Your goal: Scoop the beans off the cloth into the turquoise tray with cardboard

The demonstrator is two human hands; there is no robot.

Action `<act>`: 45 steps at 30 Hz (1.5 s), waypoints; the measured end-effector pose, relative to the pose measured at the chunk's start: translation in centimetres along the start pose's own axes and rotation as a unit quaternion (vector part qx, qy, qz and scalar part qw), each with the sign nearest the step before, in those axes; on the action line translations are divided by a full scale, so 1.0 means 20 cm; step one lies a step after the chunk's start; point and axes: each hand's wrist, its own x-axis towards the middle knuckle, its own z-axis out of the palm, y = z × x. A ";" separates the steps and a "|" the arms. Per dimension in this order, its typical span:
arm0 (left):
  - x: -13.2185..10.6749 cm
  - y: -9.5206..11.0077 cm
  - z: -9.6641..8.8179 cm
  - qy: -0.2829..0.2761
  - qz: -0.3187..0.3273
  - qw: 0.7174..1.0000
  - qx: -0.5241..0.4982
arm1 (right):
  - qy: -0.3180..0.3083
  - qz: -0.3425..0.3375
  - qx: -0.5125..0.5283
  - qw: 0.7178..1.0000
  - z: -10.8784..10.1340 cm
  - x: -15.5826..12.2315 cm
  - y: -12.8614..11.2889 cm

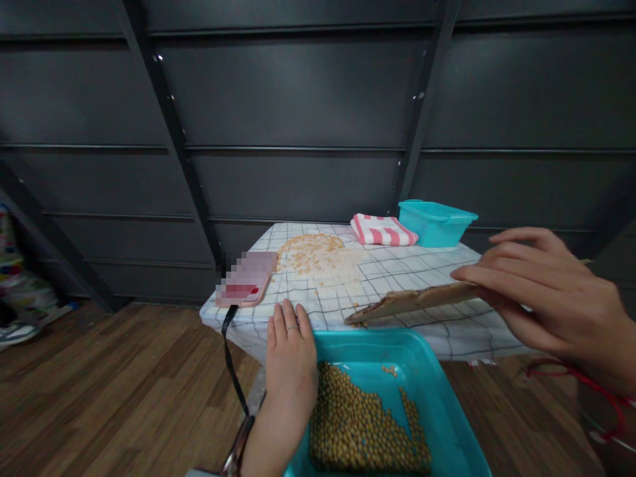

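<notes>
My left hand (pixel 291 361) lies flat with fingers stretched out on the near edge of the checked tablecloth (pixel 298 291), beside a teal basin's left wall. In my right hand (pixel 556 298) is a piece of cardboard (pixel 420 300), pinched at its right end. The cardboard slants over the table's front edge, its left tip low by the cloth, with a few beans near it. Below sits the teal basin (pixel 447 397), holding a layer of round yellowish beans (pixel 358 424) heaped mostly to the left. More beans (pixel 313 252), with pale crumbs, are spread on the cloth further back.
A pink phone (pixel 261 285) with a black strap (pixel 228 358) lies at the table's left edge. At the back right are a folded pink-and-white striped towel (pixel 382 230) and a smaller teal basket (pixel 434 225). A dark panelled wall (pixel 298 99) stands behind.
</notes>
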 end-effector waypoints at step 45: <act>-0.01 0.00 0.03 0.029 0.006 0.999 -0.014 | -0.007 -0.026 -0.085 0.996 0.03 -0.02 0.04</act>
